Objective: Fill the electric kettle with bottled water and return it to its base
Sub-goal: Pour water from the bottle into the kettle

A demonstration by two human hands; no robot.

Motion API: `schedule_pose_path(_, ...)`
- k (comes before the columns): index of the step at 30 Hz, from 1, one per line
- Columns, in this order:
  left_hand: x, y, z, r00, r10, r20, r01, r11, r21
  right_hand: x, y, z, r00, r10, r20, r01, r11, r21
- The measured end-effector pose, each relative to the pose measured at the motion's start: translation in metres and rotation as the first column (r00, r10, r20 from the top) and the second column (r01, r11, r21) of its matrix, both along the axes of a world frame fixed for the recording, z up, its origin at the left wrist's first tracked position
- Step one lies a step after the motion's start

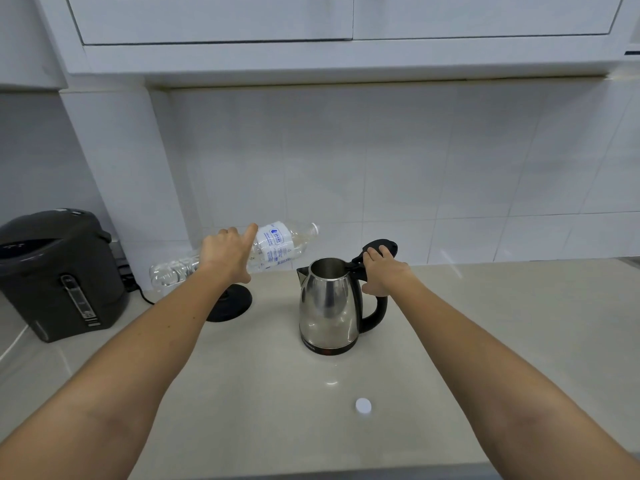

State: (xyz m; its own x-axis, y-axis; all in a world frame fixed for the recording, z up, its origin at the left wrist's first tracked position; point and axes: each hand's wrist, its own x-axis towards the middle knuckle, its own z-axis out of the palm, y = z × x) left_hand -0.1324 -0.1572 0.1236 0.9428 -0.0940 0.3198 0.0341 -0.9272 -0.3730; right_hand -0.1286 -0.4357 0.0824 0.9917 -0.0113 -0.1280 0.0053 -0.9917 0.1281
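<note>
A steel electric kettle with a black handle stands on the counter, off its base, its black lid tipped open. My right hand grips the top of the handle, fingers against the lid. My left hand holds a clear plastic water bottle nearly level, its uncapped mouth pointing right toward the kettle's opening, just left of and above it. The round black kettle base lies on the counter under my left forearm, partly hidden. The white bottle cap rests on the counter in front of the kettle.
A dark hot-water dispenser stands at the left, with a black cord running along the wall. The tiled wall rises behind the counter, and white cabinets hang overhead.
</note>
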Motion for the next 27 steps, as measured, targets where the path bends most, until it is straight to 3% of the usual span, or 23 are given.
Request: schedule_pose_path(27, -0.002, 0.002, 0.010, 1.000, -0.005, -0.007, 0.005, 0.999, 0.035, -0.002, 0.000, -0.002, 1.000, -0.001, 0.006, 0.001, 1.000, 0.008)
